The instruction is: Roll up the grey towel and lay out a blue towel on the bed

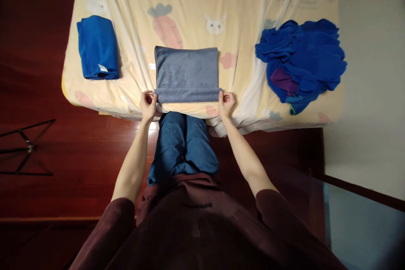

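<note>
Maroon shirt fills the foreground; beyond, a grey-blue towel lies on the bed, its near edge turned up in a band. The left hand and right hand pinch the band's ends; even, level tension should keep it straight.

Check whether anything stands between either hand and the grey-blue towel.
Nothing visible does: the left hand and right hand hold the grey-blue towel at the ends of its folded near edge. The blue bundle and blue pile lie aside.
</note>
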`<state>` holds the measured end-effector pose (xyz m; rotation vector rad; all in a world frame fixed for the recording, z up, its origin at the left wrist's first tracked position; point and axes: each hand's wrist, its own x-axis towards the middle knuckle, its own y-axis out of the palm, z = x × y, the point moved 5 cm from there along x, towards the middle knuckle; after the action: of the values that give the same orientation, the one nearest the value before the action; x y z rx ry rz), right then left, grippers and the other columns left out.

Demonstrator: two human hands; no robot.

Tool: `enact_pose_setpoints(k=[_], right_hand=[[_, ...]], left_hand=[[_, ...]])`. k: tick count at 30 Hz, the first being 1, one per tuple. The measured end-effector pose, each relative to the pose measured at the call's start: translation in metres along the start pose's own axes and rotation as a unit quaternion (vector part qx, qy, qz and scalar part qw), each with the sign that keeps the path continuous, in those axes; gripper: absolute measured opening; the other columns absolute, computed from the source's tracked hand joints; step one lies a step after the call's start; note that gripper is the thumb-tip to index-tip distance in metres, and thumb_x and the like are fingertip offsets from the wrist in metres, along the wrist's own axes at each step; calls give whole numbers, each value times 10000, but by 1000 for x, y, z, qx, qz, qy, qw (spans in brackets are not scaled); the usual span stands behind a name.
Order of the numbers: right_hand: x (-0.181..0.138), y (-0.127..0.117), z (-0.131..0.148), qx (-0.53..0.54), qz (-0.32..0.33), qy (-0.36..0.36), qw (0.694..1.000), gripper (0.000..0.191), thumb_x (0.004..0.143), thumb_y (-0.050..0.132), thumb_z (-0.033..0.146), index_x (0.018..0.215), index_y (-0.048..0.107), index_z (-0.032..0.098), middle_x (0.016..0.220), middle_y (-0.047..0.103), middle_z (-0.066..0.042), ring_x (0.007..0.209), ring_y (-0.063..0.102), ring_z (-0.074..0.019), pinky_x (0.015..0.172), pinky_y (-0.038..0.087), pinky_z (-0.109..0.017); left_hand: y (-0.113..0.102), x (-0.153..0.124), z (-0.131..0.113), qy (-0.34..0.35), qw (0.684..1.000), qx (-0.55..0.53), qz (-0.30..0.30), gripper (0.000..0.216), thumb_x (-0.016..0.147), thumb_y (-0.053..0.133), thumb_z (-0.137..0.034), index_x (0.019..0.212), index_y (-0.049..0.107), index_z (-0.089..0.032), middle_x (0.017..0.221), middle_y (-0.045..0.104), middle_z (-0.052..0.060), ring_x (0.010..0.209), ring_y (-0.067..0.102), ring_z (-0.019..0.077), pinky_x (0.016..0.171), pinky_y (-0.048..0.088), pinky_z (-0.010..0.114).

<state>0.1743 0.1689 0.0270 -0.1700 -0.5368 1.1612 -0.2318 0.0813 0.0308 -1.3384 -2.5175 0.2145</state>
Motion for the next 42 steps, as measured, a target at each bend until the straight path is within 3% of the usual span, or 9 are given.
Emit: enact_pose_setpoints(k=[6, 10, 13, 16, 20, 24, 31, 38, 42], right_hand=[[-2, 4, 0, -39, 9, 3, 999, 281, 998, 638, 398, 816, 512, 225, 804, 525, 2, 656, 487, -129, 696, 514, -277], [-11, 5, 7, -68, 25, -70, 995, 158, 1023, 547, 260, 915, 642, 194, 1029, 598, -92, 922, 638, -178, 882, 576, -328], [-17, 6, 11, -93, 30, -121, 988, 268, 1037, 471, 193, 986, 734, 188, 1145, 629, -127, 1119, 661, -209, 1017, 562, -370], [-18, 9, 12, -97, 49, -147, 983, 355, 1050, 425, 171, 1021, 778, 195, 1128, 698, -127, 1143, 663, -226, 1061, 547, -408], [-17, 11, 14, -110, 89, -158, 977, 421, 1050, 382, 176, 1169, 785, 195, 1197, 753, -122, 1186, 659, -240, 1104, 524, -447], [-19, 9, 20, -146, 137, -182, 963, 437, 978, 447, 196, 1307, 734, 185, 1357, 719, -114, 1275, 623, -266, 1148, 485, -480], [-20, 8, 28, -195, 160, -197, 947, 515, 753, 540, 145, 1238, 709, 171, 1446, 679, -102, 1232, 621, -296, 1132, 477, -489], [-14, 11, 22, -164, 149, -163, 961, 664, 760, 493, 47, 1390, 656, 180, 1422, 690, -101, 1309, 613, -259, 1175, 472, -490], [-12, 8, 19, -124, 130, -160, 971, 607, 792, 460, 24, 1327, 692, 191, 1382, 707, -94, 1308, 610, -237, 1170, 495, -454]], left_hand=[[-2, -3, -2, 51, 998, 34, -7, 263, 899, 763, -432, 1027, 710, -209, 905, 660, 44, 789, 605, 169, 727, 486, 301], [-2, -3, -9, 75, 994, 71, 26, 145, 927, 714, -347, 956, 786, -225, 1060, 735, 89, 1022, 677, 234, 878, 550, 374], [2, -3, -10, 77, 992, 77, 62, 182, 972, 657, -332, 962, 815, -241, 1127, 777, 83, 1155, 692, 251, 1073, 519, 459], [7, -3, -8, 82, 991, 56, 93, 240, 1003, 608, -349, 1021, 823, -245, 1178, 795, 73, 1207, 708, 252, 1157, 480, 502], [9, -3, -7, 77, 989, 50, 119, 268, 1004, 614, -390, 1114, 811, -245, 1255, 782, 79, 1273, 691, 273, 1179, 462, 537], [9, -4, -12, 78, 983, 81, 145, 387, 882, 775, -407, 1228, 778, -234, 1360, 736, 106, 1356, 636, 310, 1198, 448, 543], [11, -4, -15, 109, 975, 102, 165, 564, 755, 771, -294, 1313, 734, -220, 1451, 679, 117, 1405, 597, 336, 1260, 394, 546], [12, -1, -8, 68, 988, 63, 127, 375, 924, 675, -335, 1275, 730, -215, 1389, 716, 111, 1354, 627, 286, 1199, 480, 485], [11, -2, -10, 76, 990, 47, 111, 312, 1000, 637, -458, 1184, 731, -224, 1357, 721, 118, 1358, 619, 283, 1210, 459, 496]])
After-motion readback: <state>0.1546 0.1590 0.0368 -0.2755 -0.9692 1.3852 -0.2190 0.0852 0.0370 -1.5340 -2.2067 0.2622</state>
